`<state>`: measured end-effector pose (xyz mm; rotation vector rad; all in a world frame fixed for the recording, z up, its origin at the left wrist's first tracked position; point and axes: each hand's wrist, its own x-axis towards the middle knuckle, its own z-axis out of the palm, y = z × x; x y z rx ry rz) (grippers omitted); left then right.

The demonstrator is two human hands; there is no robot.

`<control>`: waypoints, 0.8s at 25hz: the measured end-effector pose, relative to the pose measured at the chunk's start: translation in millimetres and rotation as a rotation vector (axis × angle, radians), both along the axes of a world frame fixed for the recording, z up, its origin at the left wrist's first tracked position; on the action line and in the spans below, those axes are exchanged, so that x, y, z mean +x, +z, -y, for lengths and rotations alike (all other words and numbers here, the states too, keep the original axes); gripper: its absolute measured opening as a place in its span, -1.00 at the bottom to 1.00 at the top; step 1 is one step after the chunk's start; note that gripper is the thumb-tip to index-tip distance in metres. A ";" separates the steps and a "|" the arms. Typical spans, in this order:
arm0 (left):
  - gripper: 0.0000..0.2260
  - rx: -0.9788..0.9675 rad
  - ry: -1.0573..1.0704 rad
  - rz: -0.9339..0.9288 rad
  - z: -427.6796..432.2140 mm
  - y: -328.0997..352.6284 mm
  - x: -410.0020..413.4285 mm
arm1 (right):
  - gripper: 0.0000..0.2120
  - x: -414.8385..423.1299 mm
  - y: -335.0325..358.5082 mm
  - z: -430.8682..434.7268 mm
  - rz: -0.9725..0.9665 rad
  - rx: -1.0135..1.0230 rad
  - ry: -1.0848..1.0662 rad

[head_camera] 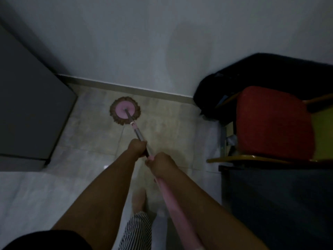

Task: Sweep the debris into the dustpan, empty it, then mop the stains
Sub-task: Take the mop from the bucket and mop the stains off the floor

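Both hands are wrapped around the mop handle [142, 139], and we see them from above. Our left hand [137, 147] is curled tight on the grey metal section, lower down the pole; our right hand [162, 165] is curled on the pink section just behind it, toward five o'clock. The two hands sit near each other without touching. The handle runs on past the right forearm toward the bottom edge of the view.

The mop head [125, 110] lies flat on the tiled floor [90, 134] at about eleven o'clock from the hands. It is a pink disc ringed by brown fringe, resting just short of the skirting board [144, 91] at the foot of the white wall [144, 42].

A dark grey cabinet [30, 109] stands at nine o'clock, well apart from the mop head. At three o'clock we see a chair with a red cushion [273, 121] and a yellow-brown frame, with a dark bag [216, 94] behind it against the wall. A bare foot [139, 199] and a striped trouser leg [138, 230] appear at six o'clock, between the forearms. The light is dim; we cannot tell any stains apart from the floor's mottled pattern.
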<state>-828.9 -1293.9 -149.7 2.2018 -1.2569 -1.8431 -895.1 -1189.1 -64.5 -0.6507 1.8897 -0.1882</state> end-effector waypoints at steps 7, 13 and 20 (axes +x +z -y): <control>-0.67 0.119 -0.148 -0.070 -262.7 51.9 -67.5 | -0.62 -59.3 58.8 -257.8 -0.119 0.047 0.154; -0.70 0.411 -0.299 -0.088 -447.6 62.4 -87.1 | -0.63 -82.8 102.9 -455.6 -0.068 0.158 0.181; -0.67 0.254 -0.327 -0.029 -446.7 55.3 -81.7 | -0.70 -74.0 108.2 -443.0 -0.071 0.227 0.192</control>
